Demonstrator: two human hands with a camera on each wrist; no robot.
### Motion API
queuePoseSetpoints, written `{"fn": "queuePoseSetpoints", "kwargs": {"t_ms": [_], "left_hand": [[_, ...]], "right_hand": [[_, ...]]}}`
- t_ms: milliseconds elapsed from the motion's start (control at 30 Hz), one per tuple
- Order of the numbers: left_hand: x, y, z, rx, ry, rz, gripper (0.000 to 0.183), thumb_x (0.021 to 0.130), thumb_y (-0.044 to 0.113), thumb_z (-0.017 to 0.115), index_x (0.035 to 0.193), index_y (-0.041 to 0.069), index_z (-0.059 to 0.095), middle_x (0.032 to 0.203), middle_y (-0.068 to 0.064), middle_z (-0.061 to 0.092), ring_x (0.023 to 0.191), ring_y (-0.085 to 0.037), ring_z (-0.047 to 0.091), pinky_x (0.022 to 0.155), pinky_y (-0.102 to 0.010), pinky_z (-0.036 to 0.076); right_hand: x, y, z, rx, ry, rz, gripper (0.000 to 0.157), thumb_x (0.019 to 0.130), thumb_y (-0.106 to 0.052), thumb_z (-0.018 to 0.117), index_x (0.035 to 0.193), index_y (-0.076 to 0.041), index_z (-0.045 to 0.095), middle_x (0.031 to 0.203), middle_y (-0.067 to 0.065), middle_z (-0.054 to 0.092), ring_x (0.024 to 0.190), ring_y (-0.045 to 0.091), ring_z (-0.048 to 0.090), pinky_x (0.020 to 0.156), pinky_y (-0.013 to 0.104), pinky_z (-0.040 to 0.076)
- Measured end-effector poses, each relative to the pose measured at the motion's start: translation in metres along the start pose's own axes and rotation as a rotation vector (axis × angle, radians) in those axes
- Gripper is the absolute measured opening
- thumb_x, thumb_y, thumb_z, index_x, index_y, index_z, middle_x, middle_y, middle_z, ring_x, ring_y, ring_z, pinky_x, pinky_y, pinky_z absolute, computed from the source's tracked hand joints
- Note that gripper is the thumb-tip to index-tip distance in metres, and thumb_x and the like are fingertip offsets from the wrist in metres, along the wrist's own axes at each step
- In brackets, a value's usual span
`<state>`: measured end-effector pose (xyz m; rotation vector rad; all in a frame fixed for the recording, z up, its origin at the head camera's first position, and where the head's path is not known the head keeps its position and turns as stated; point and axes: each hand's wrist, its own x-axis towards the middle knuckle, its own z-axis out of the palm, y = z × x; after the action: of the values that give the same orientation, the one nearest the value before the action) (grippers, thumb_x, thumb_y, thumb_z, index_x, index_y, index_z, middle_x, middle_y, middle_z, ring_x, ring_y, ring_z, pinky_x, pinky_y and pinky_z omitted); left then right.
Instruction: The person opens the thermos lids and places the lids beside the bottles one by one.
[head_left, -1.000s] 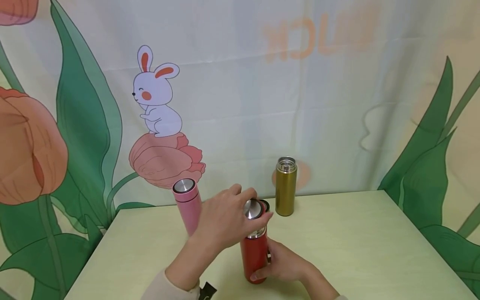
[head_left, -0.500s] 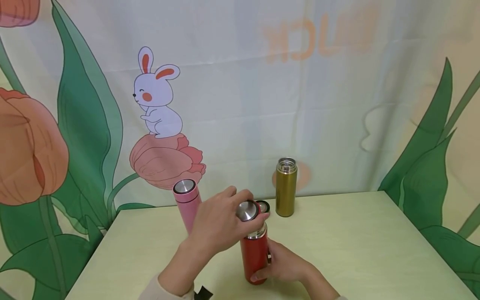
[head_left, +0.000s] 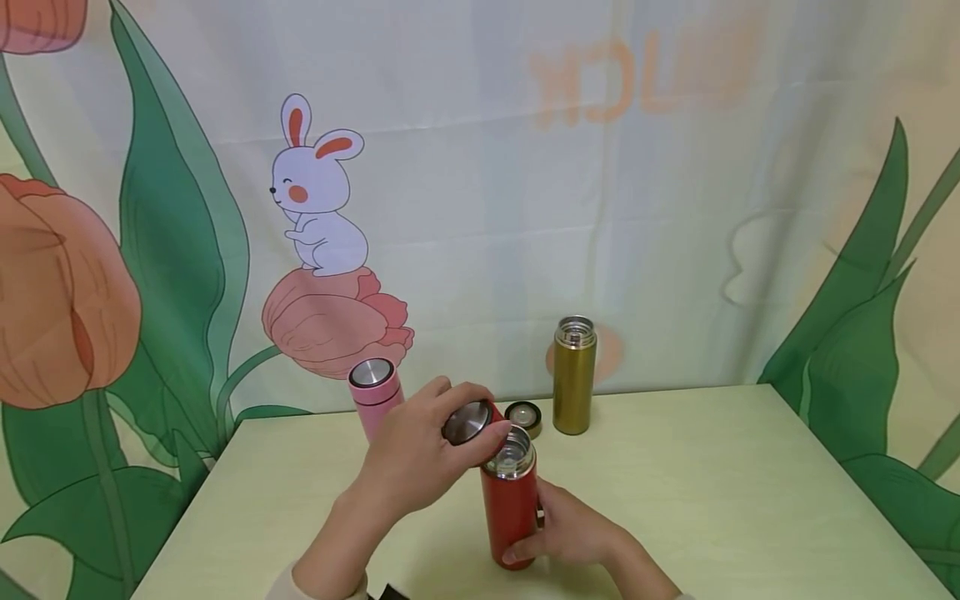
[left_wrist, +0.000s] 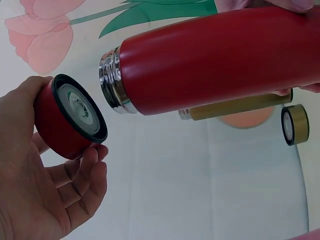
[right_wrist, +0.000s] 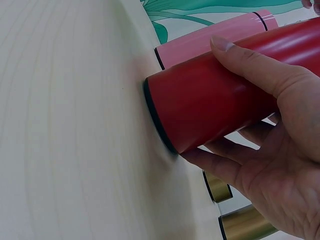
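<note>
My left hand (head_left: 416,446) pinches a red lid (head_left: 469,422) with a steel top, tilted just left of the open mouth of a red thermos bottle (head_left: 512,517). In the left wrist view the lid's black-rimmed underside (left_wrist: 79,107) faces the bottle's bare steel neck (left_wrist: 113,82), with a gap between them. Low on the bottle's body, my right hand (head_left: 573,529) grips it, thumb (right_wrist: 250,65) on one side and fingers curled round the other. The bottle stands upright at the table.
Behind my left hand stands a pink thermos (head_left: 375,396) with its lid on. At the back, a gold thermos (head_left: 573,383) stands without a lid, and a gold lid (head_left: 524,418) lies beside it, underside up. A printed curtain (head_left: 480,192) hangs behind the pale table (head_left: 712,475).
My left hand has carried the red lid left off the bottle's mouth and tilted it, uncovering the opening and the gold lid behind. My right hand holds the bottle in the same place.
</note>
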<state>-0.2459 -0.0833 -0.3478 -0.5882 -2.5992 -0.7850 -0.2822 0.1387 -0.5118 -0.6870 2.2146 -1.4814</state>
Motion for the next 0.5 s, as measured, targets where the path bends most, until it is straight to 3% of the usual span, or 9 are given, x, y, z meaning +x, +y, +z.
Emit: {"fn": "queuePoseSetpoints", "kwargs": {"t_ms": [300,500], "left_hand": [[-0.009,-0.012,-0.009,-0.138,-0.031,-0.036,0.031,0.091,0.054,0.075,0.12,0.045,0.066,0.094,0.017,0.059,0.078,-0.008,0.062,0.065,-0.025,0.055],[-0.015,-0.022,-0.011,-0.259,-0.047,-0.06,0.039,0.089,0.058,0.075,0.122,0.041,0.065,0.103,0.017,0.065,0.083,-0.009,0.067,0.072,-0.027,0.06]], "right_hand": [[-0.001,-0.002,0.0,0.011,0.004,0.026,0.073,0.082,-0.025,0.089,0.142,-0.028,0.047,0.134,-0.006,0.064,0.128,0.023,0.058,0.111,0.055,0.047],[0.0,0.0,0.001,0.015,0.005,0.044,0.075,0.082,-0.027,0.089,0.143,-0.028,0.047,0.136,-0.006,0.063,0.13,0.025,0.056,0.111,0.058,0.047]]}}
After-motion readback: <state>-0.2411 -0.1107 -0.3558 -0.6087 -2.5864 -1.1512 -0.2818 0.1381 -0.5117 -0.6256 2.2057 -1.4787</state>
